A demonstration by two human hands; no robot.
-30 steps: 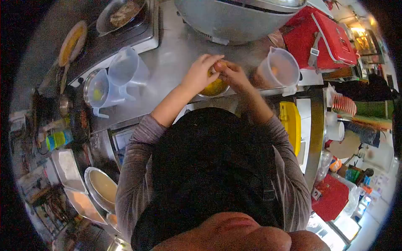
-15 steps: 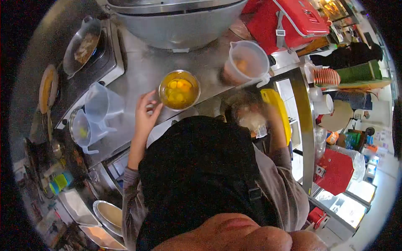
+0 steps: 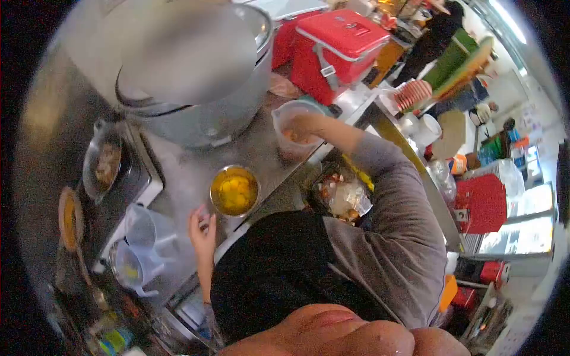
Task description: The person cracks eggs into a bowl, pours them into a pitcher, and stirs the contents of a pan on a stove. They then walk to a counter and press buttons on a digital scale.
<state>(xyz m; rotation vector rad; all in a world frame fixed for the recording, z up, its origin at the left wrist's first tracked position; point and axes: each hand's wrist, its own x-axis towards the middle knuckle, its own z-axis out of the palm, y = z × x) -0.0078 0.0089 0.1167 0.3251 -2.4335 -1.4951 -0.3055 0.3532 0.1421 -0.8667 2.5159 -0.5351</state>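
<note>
A round metal bowl (image 3: pixel 256 188) of cracked eggs (image 3: pixel 235 190), several yolks in clear liquid, stands on the steel counter. Just beside its lower left edge is my left hand (image 3: pixel 203 230), fingers loosely curved and apart, nothing in them. My right hand (image 3: pixel 304 126) reaches down into a translucent plastic pitcher (image 3: pixel 284 117) on the counter's right part. Brownish-orange contents (image 3: pixel 297 135), perhaps eggs in their shells, show around that hand. Its fingers are hidden inside, so what they grip cannot be seen.
Below the counter edge, a bin (image 3: pixel 317 202) holds shell-like scraps and a clear plastic bag. Left are two nested-looking plastic jugs (image 3: pixel 142 228) and a pan (image 3: pixel 104 160) on a portable stove. A large pot (image 3: pixel 196 127) and red cooler (image 3: pixel 338 44) stand behind. Someone in dark clothes is farther off.
My right hand has gone from over the bin into the pitcher. My left hand stays near the bowl, slightly lower beside it. The camera view has turned and shifted.
</note>
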